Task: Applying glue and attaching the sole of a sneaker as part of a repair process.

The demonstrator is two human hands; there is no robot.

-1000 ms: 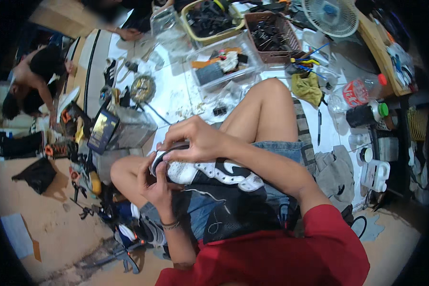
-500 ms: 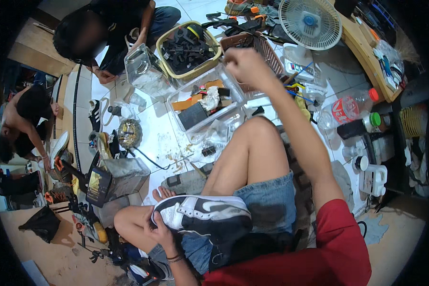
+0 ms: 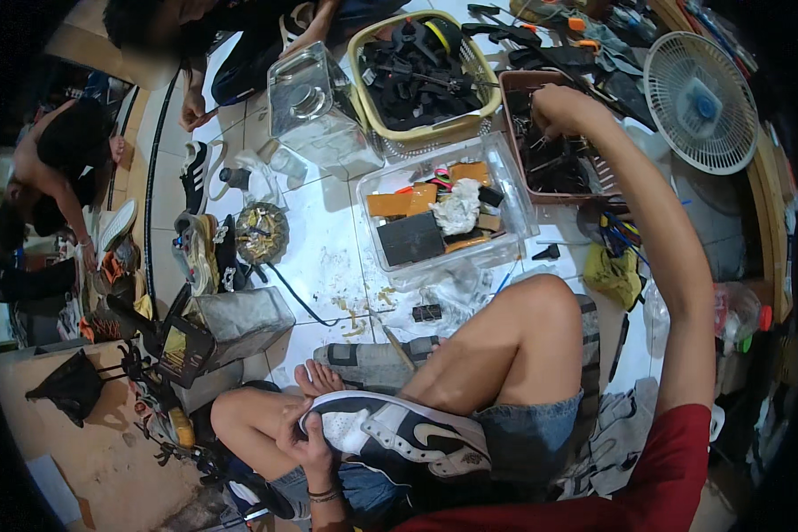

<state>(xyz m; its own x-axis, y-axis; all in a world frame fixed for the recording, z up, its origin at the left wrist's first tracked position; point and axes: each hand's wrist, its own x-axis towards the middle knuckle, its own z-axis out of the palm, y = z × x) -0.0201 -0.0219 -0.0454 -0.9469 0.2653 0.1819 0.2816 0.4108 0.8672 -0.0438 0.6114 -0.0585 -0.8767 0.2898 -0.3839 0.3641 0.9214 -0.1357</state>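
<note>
A black and white sneaker (image 3: 408, 430) without laces lies across my lap, its toe toward the left. My left hand (image 3: 310, 436) grips it around the toe. At the far right, my right hand (image 3: 566, 111) is at a brown plastic basket (image 3: 541, 193) with its fingers curled downward. Small dark metal pieces (image 3: 554, 164) fill that basket, too jumbled to name. Whatever the right fingers pinch is hidden. Left of the basket stands a clear plastic box (image 3: 372, 244) with a dark block, brown pieces and white crumpled material.
A yellow basket (image 3: 363, 93) of black parts sits behind the box. Another person's hand (image 3: 306, 37) is near a square metal can (image 3: 324, 129). A white fan (image 3: 700, 102) stands far right. Left are loose shoes (image 3: 195, 253), a round glass dish (image 3: 262, 232) and a grey can (image 3: 239, 324).
My right hand has moved from above the brown basket's near edge down into it. The view has swung right and the sneaker's heel has tipped lower. My left hand still grips the toe.
</note>
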